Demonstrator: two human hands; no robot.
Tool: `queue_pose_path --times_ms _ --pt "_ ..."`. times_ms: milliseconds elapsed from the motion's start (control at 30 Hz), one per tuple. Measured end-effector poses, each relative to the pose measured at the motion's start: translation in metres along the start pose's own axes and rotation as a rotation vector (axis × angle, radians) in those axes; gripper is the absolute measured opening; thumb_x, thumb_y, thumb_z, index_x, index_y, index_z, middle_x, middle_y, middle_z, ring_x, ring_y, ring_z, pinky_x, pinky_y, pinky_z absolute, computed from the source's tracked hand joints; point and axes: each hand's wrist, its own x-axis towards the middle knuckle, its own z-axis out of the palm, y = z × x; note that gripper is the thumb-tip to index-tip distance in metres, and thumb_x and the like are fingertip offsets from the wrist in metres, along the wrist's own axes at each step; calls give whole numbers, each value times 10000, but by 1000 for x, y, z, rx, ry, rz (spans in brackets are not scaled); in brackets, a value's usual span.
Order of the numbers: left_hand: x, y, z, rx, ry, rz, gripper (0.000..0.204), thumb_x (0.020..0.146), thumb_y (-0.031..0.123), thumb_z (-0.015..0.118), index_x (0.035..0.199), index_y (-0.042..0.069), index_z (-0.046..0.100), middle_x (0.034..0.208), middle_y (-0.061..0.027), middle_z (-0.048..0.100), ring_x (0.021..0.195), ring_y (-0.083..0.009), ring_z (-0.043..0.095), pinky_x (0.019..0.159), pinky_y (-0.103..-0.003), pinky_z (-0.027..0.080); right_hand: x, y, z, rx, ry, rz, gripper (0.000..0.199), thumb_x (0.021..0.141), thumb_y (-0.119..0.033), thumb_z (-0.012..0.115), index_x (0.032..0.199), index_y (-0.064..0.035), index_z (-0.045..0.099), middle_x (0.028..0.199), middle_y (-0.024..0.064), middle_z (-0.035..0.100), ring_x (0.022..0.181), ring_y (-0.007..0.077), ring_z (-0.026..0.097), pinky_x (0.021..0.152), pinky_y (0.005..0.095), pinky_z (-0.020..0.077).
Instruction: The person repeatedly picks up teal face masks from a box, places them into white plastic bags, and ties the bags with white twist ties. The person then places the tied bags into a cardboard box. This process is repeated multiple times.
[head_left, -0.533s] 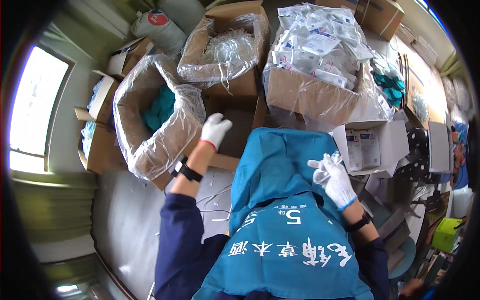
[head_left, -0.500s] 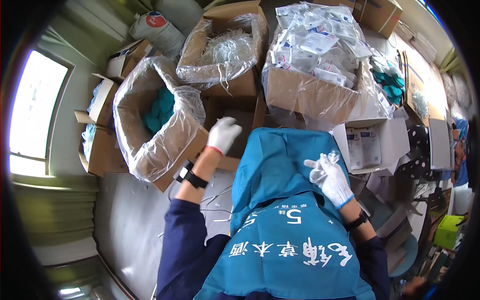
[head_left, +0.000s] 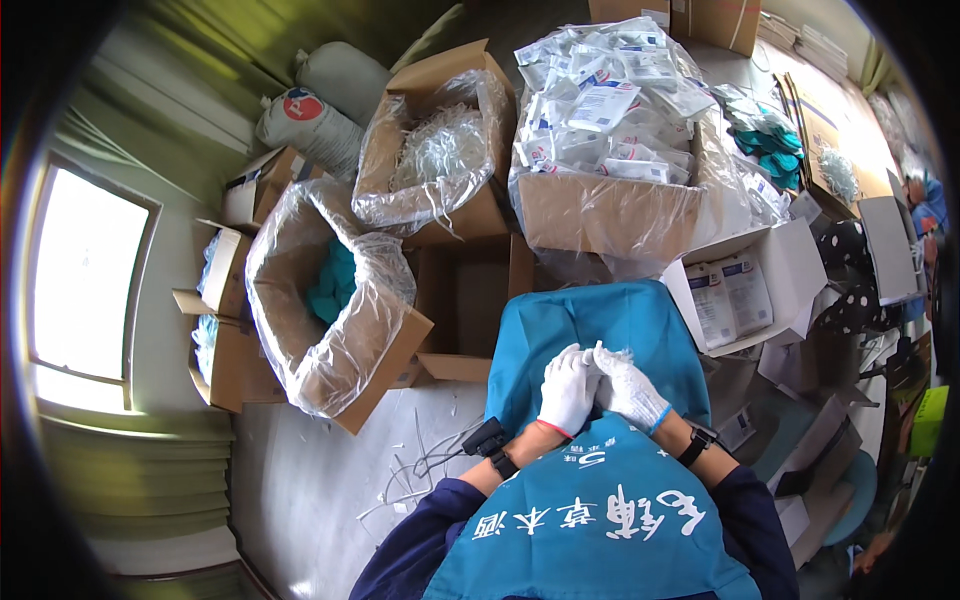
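Fingers (head_left: 578, 360) of both white-gloved hands are meeting at the tips, curled together over the teal cloth (head_left: 590, 320) that is lying directly beneath them; whether they are pinching anything small I cannot tell. The left hand (head_left: 567, 392) is touching the right hand (head_left: 628, 388). Beyond the cloth, a cardboard box of white packets (head_left: 610, 215) is standing; further left, a plastic-lined box (head_left: 330, 310).

- The left hand (head_left: 566, 390) has pulled back from beside the lined box (head_left: 330, 310) to the blue cloth (head_left: 590, 330).
- The right hand (head_left: 630, 388) has moved inward; both hands now touch.
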Motion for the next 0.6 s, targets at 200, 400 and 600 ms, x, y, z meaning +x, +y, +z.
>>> queue_pose_path --times_ms 200,400,600 --pt "1 -80 62 -1037 23 -676 214 1043 188 471 1093 28 605 960 -118 664 865 -196 652 754 -330 531 -19 -6 22 -541 -92 -230 373 1070 -230 495 1378 -20 482 1328 139 553 1217 232 580 1011 372 507" --pt "43 -85 -38 -1211 -15 -1030 411 1022 540 521 863 163 568 595 71 383 405 -78 330 396 -252 247 -80 -45 29 -211 56 1 271 1050 -185 524 1164 52 591 997 195 688 824 252 714 710 343 608" --pt "207 -245 -225 -1887 -468 -268 369 977 322 565 1245 73 608 1229 -145 635 1102 -259 592 968 -390 468 -78 -40 -32 -191 329 -125 224 1028 -190 556 1125 9 591 959 143 679 733 182 678 615 268 567"
